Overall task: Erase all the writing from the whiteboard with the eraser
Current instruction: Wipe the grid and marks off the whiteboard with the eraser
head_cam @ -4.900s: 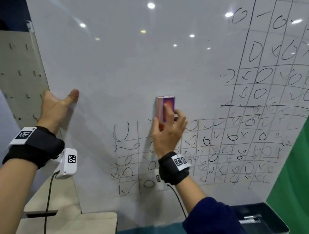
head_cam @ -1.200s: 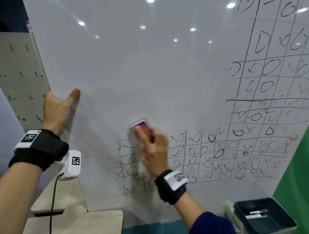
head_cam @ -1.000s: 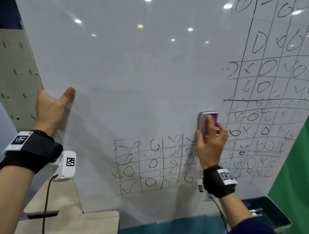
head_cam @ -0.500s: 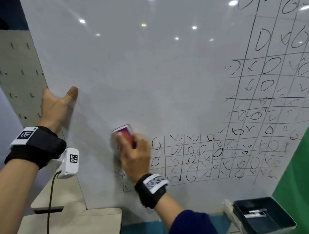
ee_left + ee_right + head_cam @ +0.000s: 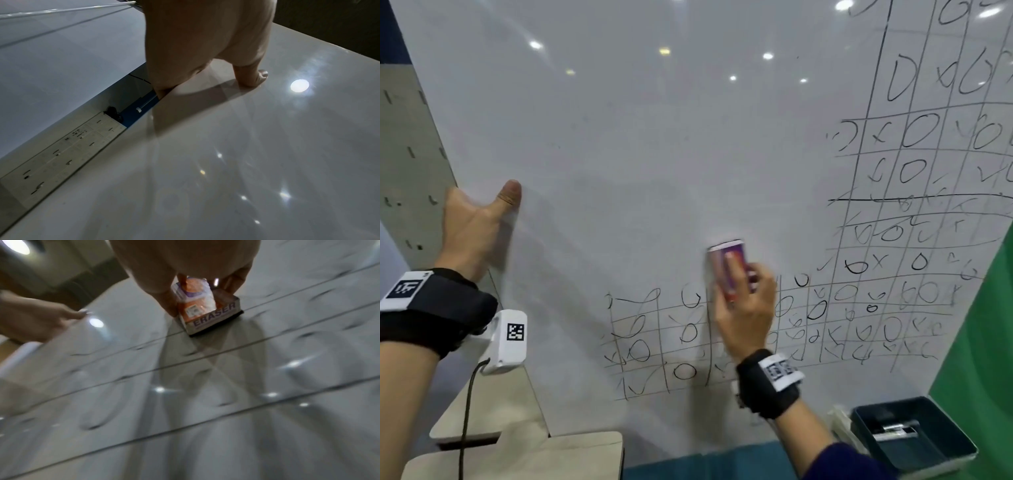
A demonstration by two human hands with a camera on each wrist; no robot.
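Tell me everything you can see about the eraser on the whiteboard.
The eraser is a small rectangular block with an orange, purple and white wrapper printed ERASER and a dark pad underneath. The pad lies flat against the whiteboard, at the top edge of the lower grid of marks. The right hand grips its sides, fingers over its back.

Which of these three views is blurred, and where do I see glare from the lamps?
Right wrist view: motion blur smears the grid lines, though the purple-and-orange eraser stays readable. Left wrist view: sharp, with one strong lamp glare beside the left hand. Head view: mostly sharp, small ceiling-light reflections across the glossy white whiteboard.
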